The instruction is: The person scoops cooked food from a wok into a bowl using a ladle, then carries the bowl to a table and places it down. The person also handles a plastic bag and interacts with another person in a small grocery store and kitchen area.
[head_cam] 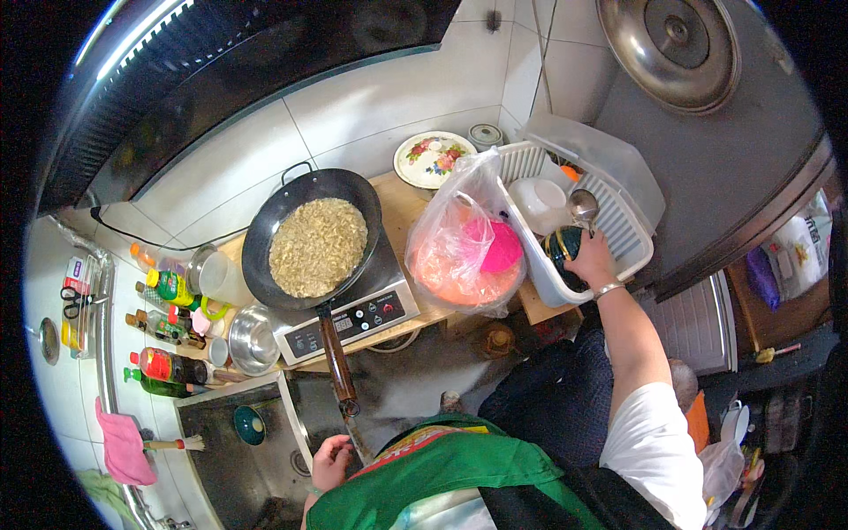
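My right hand reaches into a white slatted plastic basket and grips a dark green bowl with gold stripes. Just beyond my fingers, a steel ladle rests with its head up; part of its handle is hidden. A translucent white container lies beside it. Low in the view, my left hand hangs near the sink edge, fingers loosely curled around nothing visible. A black wok sits on an induction cooker, holding pale, lumpy food in liquid.
A clear plastic bag with pink and orange contents stands between wok and basket. The wok's wooden handle juts past the counter edge. Bottles and a steel bowl crowd the left. A green bowl lies in the sink.
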`<state>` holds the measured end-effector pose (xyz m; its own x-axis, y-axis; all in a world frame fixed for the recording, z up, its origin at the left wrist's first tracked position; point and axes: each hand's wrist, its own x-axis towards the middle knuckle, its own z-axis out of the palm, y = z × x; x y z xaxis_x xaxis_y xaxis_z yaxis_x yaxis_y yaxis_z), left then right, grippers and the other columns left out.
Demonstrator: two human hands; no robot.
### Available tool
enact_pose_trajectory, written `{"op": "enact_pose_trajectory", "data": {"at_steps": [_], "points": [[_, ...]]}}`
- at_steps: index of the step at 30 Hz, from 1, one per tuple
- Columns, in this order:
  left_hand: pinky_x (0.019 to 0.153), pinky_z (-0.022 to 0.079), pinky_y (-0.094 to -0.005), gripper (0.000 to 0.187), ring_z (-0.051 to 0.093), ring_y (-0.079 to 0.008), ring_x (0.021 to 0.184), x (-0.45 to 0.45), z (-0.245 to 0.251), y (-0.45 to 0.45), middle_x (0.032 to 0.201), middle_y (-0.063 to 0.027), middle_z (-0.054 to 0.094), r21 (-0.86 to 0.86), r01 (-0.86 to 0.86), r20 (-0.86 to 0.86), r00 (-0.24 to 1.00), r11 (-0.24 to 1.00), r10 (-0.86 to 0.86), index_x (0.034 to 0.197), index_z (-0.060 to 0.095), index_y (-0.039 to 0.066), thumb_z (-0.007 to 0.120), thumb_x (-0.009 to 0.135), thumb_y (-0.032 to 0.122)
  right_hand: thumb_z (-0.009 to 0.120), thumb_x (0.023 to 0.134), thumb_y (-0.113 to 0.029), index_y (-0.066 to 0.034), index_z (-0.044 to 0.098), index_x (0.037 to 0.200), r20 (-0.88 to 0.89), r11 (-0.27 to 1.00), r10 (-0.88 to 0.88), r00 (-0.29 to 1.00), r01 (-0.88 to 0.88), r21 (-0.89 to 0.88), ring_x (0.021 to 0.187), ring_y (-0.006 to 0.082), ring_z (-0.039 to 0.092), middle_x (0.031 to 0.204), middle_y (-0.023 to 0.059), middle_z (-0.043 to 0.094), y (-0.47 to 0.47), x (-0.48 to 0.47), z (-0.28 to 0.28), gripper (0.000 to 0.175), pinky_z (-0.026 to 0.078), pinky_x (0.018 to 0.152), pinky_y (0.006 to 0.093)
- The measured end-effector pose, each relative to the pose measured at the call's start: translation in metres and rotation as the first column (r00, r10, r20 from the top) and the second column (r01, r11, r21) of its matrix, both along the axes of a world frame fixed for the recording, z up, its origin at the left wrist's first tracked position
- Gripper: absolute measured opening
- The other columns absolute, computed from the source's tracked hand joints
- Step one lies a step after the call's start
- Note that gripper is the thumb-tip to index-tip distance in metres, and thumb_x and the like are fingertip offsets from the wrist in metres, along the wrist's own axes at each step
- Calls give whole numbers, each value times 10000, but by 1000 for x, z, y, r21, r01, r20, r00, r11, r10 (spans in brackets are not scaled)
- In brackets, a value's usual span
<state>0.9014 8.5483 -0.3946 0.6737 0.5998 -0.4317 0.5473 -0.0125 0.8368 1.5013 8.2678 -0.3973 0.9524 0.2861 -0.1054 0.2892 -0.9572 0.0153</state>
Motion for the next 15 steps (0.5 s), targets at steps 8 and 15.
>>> {"op": "enact_pose_trajectory", "data": {"at_steps": [8,15], "points": [[782,487,-251,267,575,-105,845,47,70,56,970,-58,624,-46,95,127,988,994,-89,1174,553,18,539,908,20,773,647,-397,2,438,1331,179,965,-113,977,65,253,1135,430,484,1218,287,475,-22,0,49,859,400,1010,458],[788,497,-258,255,585,-111,864,116,122,78,958,-59,632,19,316,298,904,949,-307,1161,571,4,560,910,44,725,744,-224,1,508,1272,298,661,-108,948,-156,734,1025,289,576,1136,181,565,-16,-75,132,614,472,891,375]]}}
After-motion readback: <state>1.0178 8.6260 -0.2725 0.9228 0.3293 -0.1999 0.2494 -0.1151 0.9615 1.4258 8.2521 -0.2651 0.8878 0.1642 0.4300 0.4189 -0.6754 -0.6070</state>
